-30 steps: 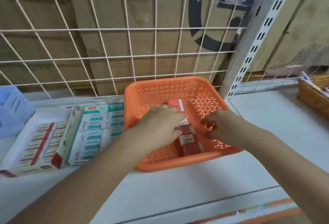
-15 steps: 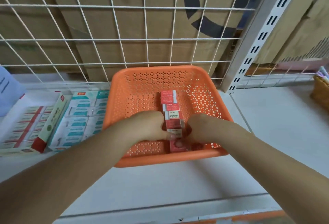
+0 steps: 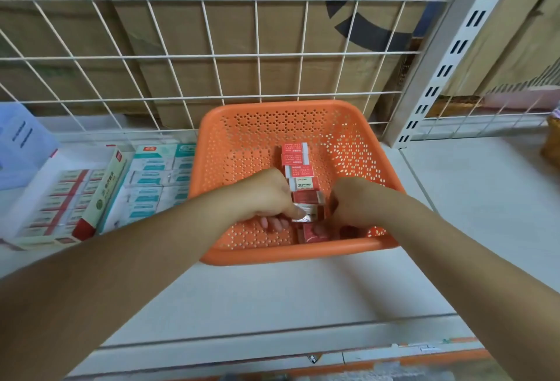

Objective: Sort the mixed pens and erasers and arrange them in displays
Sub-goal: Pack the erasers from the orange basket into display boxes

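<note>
1. Blue bin (image 3: 21,144), far left on the shelf (image 3: 454,198); I cannot see its contents.
2. Red-trimmed box (image 3: 100,195), open, with rows of small packs.
3. Teal boxes (image 3: 154,180), laid flat just beside the basket.
4. Orange basket (image 3: 303,107), against the wire grid (image 3: 212,56). A single row of red erasers (image 3: 295,156) runs up the middle of its floor; the floor on either side is bare.
5. Left hand (image 3: 266,195), inside the basket at the near end of the row, thumb and curled fingers pinching a wrapped eraser (image 3: 306,214).
6. Right hand (image 3: 354,201), opposite, fingers curled down by the nearest red eraser (image 3: 315,233). I cannot tell whether it grips it.
7. Wicker basket (image 3: 551,144), at the right edge, well apart.
8. Progress, as I judge it: one eraser row is nearly laid, most of the basket is unfilled, and no pens are in sight, so much sorting is likely left.
9. Against a second ago: the left hand then lay spread over the row's middle, and both hands now work lower, at its near end. The row looks straighter.
</note>
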